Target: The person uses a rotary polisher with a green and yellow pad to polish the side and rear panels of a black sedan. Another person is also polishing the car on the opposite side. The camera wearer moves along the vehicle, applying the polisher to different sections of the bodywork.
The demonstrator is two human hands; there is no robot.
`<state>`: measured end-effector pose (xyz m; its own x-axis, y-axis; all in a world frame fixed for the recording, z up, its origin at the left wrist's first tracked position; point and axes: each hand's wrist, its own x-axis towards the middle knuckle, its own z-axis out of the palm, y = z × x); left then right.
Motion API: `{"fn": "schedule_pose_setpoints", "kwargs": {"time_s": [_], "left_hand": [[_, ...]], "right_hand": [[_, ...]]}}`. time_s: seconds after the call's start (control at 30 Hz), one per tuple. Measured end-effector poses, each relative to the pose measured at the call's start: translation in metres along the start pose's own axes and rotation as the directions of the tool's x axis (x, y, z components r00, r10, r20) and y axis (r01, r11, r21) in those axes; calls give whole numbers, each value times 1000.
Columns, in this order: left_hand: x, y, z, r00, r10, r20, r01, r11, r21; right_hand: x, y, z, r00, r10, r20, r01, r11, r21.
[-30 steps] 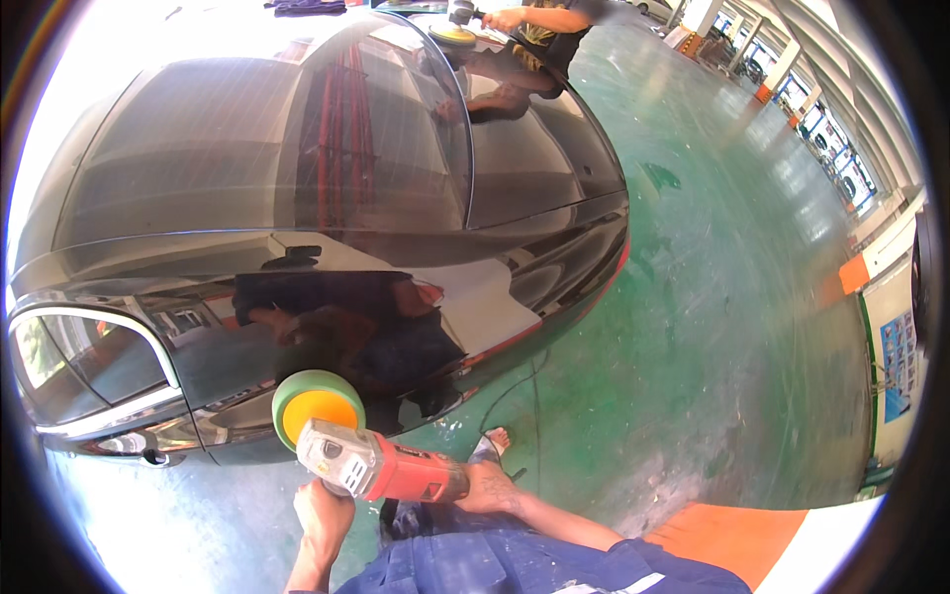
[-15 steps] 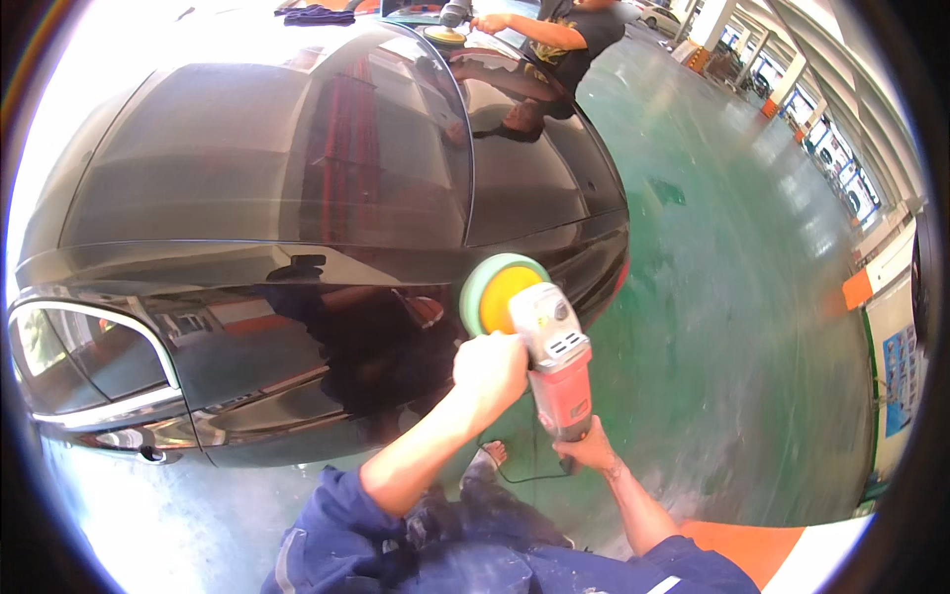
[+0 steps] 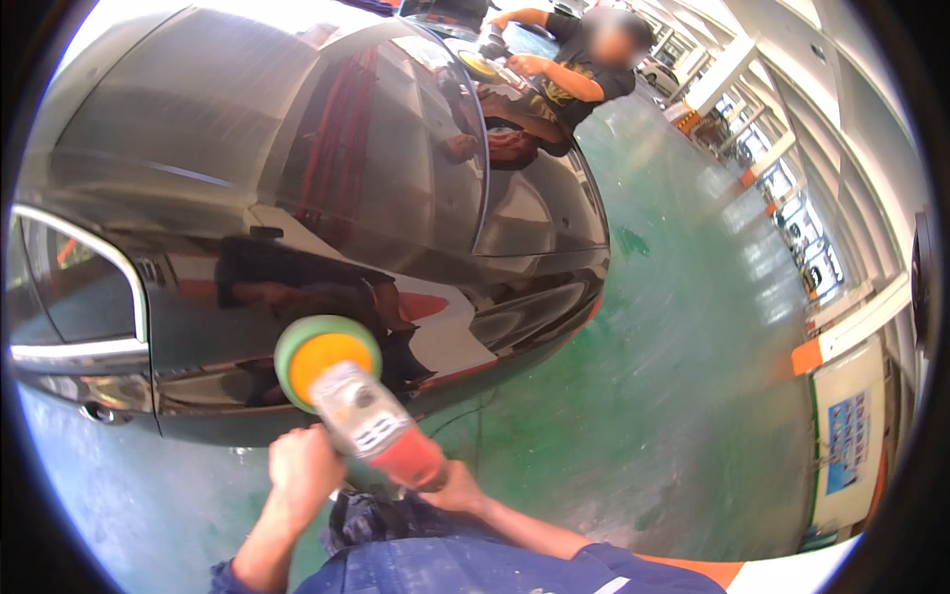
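Observation:
A red and silver car polisher (image 3: 408,453) is held in both my hands, tilted with its head to the upper left. Its round pad (image 3: 297,371), green at the edge with a yellow backing, is over the rear side panel of a glossy black car (image 3: 213,342). I cannot tell whether the pad touches the paint. My left hand (image 3: 305,465) is closed at the side of the polisher's head, apparently round a side handle that it hides. My right hand (image 3: 457,488) is wrapped round the rear end of the body.
Across the car a co-worker (image 3: 569,74) in a dark shirt works with another polisher (image 3: 482,61) near the rear window. Green floor (image 3: 683,327) stretches to the right, with a white pillar (image 3: 720,74) farther off. A white board with a blue poster (image 3: 846,441) stands at the right.
Both hands have carried the polisher left and down, from near the car's rear corner to its side panel. The view has shifted, and more of the co-worker shows.

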<state>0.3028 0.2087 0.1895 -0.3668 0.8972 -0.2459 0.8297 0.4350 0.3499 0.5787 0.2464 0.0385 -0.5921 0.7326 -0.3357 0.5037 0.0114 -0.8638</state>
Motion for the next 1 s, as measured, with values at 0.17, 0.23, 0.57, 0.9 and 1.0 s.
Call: {"fn": "schedule_pose_setpoints", "kwargs": {"time_s": [0.17,0.23,0.57,0.9,1.0], "left_hand": [[-51,-113,8,945,-186,-270,153,978,-140],[-65,-152,21,900,-262,-349,232,965,-126],[-47,-78,20,985,-153,-81,136,973,-186],[31,86,25,819,497,-287,-550,823,-144],[30,64,29,880,423,-215,-456,879,-141]], "right_hand": [[31,-73,49,982,29,189,30,953,-301],[35,-112,62,982,-62,181,105,966,-238],[-6,-61,21,990,123,68,-104,968,-228],[-56,31,-100,921,333,-201,-295,935,197],[-42,27,-92,941,242,-237,-216,968,129]]}}
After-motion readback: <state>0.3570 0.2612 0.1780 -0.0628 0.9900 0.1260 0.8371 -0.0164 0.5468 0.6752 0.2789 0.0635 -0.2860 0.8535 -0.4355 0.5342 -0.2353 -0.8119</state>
